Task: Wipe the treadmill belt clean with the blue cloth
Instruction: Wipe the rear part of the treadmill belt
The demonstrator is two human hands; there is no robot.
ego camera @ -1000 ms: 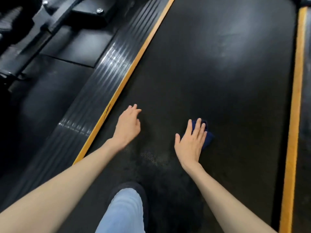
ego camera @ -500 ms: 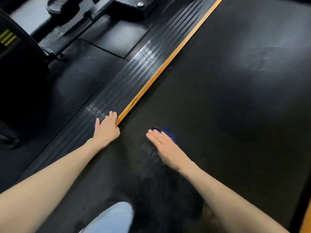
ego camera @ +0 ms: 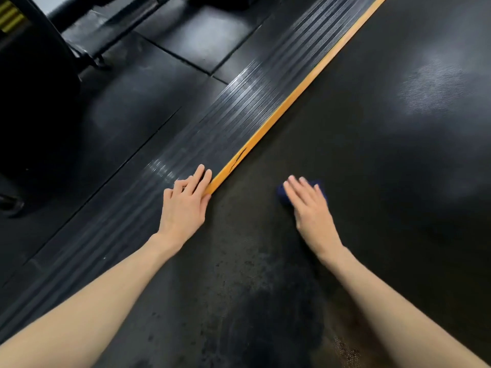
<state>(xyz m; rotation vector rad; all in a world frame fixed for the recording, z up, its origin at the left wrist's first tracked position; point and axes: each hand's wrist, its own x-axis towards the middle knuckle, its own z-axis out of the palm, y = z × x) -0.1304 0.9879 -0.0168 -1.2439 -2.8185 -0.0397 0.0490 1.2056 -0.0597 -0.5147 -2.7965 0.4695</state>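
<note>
Flat right hand (ego camera: 310, 205) on blue cloth (ego camera: 283, 195)

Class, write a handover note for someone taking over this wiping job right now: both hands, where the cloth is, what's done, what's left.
Left hand: open, resting on the ribbed side rail at the yellow edge strip, holding nothing.
Right hand: flat, fingers straight, pressing the blue cloth onto the treadmill belt.
Done: cloth is on the belt; how much is clean cannot be told.
Left: spotty marks show on the near belt; the far belt probably needs passes too.
</note>
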